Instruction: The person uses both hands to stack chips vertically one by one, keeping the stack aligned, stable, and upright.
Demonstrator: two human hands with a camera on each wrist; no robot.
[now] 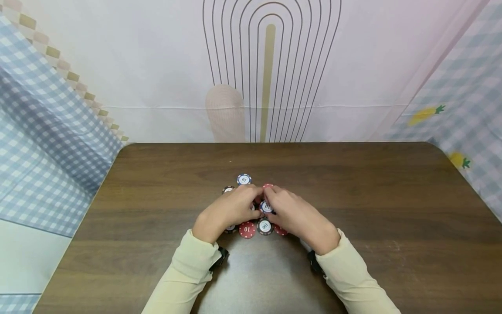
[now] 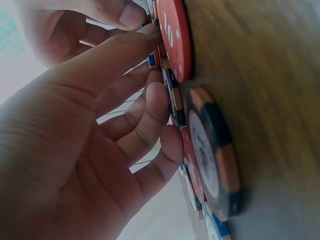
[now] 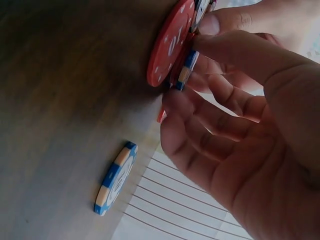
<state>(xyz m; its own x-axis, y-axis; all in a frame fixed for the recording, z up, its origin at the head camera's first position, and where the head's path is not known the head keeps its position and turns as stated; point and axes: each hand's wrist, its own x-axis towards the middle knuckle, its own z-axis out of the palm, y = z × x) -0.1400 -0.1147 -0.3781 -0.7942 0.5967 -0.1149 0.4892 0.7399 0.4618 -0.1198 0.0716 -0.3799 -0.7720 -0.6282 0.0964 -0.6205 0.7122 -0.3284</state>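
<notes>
Several round poker chips lie bunched on the table beneath both hands, which meet fingertip to fingertip in the head view. A blue-and-white poker chip (image 1: 266, 206) shows between the hands. My right hand (image 1: 296, 211) curls its thumb and fingers round the edge of the blue chip (image 3: 187, 70). From the other side, my left hand (image 1: 231, 209) bends its thumb and fingers round chips in the bunch, fingertips right at a black-and-orange chip (image 2: 172, 97). A red chip (image 1: 247, 230) marked 10 and a black-and-white chip (image 1: 265, 226) lie nearer the body. The hands partly hide the bunch.
Another blue chip (image 1: 244, 179) lies just beyond the left hand, and a black-edged chip (image 1: 228, 189) beside it. The brown wooden table (image 1: 392, 196) reaches back to a patterned cloth (image 1: 164, 78). Blue checked cloth (image 1: 51, 144) hangs at the left.
</notes>
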